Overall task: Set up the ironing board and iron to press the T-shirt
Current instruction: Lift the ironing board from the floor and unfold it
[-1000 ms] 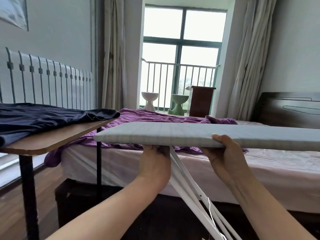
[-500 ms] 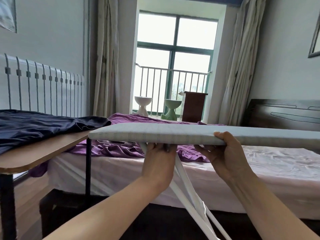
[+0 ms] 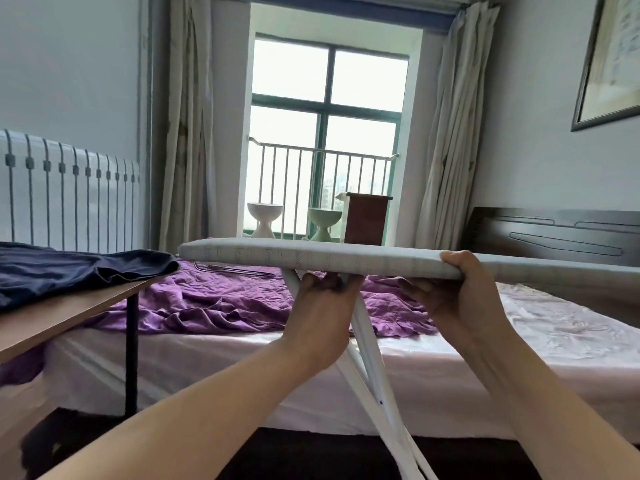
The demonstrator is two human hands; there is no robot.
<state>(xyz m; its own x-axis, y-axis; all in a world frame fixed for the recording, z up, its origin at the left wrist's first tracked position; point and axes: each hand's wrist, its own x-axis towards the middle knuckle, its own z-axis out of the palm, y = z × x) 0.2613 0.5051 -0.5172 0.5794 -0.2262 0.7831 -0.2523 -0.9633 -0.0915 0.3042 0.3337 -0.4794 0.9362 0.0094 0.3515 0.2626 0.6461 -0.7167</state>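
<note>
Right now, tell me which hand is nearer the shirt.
Left. The left hand grips under the board, right of the shirt; the right hand grips the board's edge farther right.

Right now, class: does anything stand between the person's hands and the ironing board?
Nothing visible does. The right hand grips the ironing board at its near edge, thumb on top; the left hand holds it from beneath, by the white legs.

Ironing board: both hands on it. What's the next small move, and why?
Probably lock the legs with the left hand, which reaches under the board where they meet it, while the right hand steadies its edge. Feet are out of view, so I can't tell it stands firm.
</note>
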